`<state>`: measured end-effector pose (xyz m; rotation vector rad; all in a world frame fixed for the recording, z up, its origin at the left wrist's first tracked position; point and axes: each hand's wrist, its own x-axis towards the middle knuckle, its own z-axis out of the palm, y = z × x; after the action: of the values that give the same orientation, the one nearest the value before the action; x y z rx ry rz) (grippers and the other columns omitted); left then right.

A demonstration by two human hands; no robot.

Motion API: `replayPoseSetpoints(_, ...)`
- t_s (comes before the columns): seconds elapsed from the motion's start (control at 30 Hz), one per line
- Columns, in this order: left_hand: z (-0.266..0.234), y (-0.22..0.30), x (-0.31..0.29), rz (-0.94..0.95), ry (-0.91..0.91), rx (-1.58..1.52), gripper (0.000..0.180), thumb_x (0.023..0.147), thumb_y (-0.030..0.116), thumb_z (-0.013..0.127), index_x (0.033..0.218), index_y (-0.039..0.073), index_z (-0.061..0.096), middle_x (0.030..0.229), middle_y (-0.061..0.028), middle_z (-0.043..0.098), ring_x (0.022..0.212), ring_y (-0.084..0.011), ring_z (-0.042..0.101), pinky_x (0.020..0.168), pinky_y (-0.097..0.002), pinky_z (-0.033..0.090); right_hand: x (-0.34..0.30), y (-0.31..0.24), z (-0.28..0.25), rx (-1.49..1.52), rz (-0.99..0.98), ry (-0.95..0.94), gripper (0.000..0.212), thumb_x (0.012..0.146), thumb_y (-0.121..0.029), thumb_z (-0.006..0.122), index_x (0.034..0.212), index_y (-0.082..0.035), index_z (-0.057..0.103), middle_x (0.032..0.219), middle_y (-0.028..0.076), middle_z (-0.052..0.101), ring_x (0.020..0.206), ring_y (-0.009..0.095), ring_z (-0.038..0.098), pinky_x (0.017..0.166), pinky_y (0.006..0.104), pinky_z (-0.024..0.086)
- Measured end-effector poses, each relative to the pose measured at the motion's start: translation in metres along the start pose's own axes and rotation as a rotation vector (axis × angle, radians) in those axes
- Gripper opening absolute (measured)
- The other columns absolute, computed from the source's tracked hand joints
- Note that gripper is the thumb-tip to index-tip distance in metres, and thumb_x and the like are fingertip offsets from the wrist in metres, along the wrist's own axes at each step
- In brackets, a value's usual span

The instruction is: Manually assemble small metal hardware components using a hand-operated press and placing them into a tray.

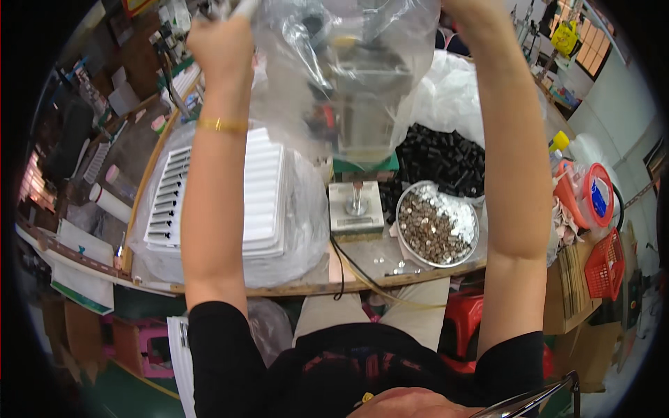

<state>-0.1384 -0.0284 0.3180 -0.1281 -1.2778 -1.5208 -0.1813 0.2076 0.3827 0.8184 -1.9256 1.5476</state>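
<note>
A large clear plastic bag (pixel 300 70) hangs in front of me, raised between my two arms. My left hand (pixel 221 45) is closed at its upper left, gripping a whitish, bunched part of the plastic. At the top edge my right hand (pixel 465 7) is cut off, beside the bag's right side, and its fingers are hidden. Behind the bag, seen blurred through it, stands a bench machine. Below it sits a square metal block (pixel 355 217) with a small upright metal fixture (pixel 357 203).
White ribbed trays (pixel 268 188), one with black rods, lie on plastic left of the block. To the right are a heap of short black tubes (pixel 446 164) and a round bowl (pixel 446 265) of small brown and silvery pieces. A red basket (pixel 605 265) stands far right.
</note>
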Motion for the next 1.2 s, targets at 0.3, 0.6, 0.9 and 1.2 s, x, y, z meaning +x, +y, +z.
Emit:
replayPoseSetpoints(0.3, 0.027, -0.027, -0.031, 0.146, -0.075, -0.050, 0.011, 0.079, 0.008, 0.074, 0.081, 0.006, 0.063, 0.075, 0.0019, 0.061, 0.065, -0.0073, 0.053, 0.060, -0.0229, 0.043, -0.019, 0.036, -0.002, -0.138, -0.127, 0.240, 0.018, 0.087, -0.017, 0.065, 0.089, 0.000, 0.069, 0.074, 0.002, 0.065, 0.061, 0.008, 0.053, 0.057, 0.0236, 0.042)
replayPoseSetpoints(0.6, -0.071, -0.018, -0.093, -0.082, 0.037, -0.023, 0.010, 0.081, 0.009, 0.071, 0.082, 0.001, 0.065, 0.069, -0.0062, 0.061, 0.051, -0.0104, 0.054, 0.043, -0.0217, 0.038, -0.139, 0.099, -0.053, -0.055, -0.085, 0.383, 0.022, 0.095, -0.021, 0.054, 0.098, -0.001, 0.064, 0.068, 0.000, 0.060, 0.061, 0.006, 0.049, 0.056, 0.0213, 0.039)
replayPoseSetpoints(0.9, -0.136, -0.078, -0.294, -0.530, -0.582, 0.432, 0.031, 0.078, 0.006, 0.074, 0.106, -0.002, 0.062, 0.090, -0.0045, 0.064, 0.084, -0.0090, 0.058, 0.073, -0.0231, 0.047, -0.323, 0.169, -0.031, 0.000, 0.559, 0.243, 0.021, 0.089, -0.011, 0.063, 0.109, -0.005, 0.065, 0.077, -0.003, 0.061, 0.064, 0.003, 0.051, 0.057, 0.0180, 0.042)
replayPoseSetpoints(1.2, -0.093, -0.153, -0.303, -0.330, -0.394, 0.295, 0.029, 0.074, 0.011, 0.077, 0.096, 0.000, 0.062, 0.084, -0.0090, 0.065, 0.072, -0.0149, 0.061, 0.067, -0.0268, 0.048, -0.343, 0.170, -0.018, 0.074, 0.699, 0.163, 0.020, 0.088, -0.006, 0.063, 0.107, -0.002, 0.066, 0.077, -0.001, 0.062, 0.066, 0.003, 0.050, 0.060, 0.0184, 0.040)
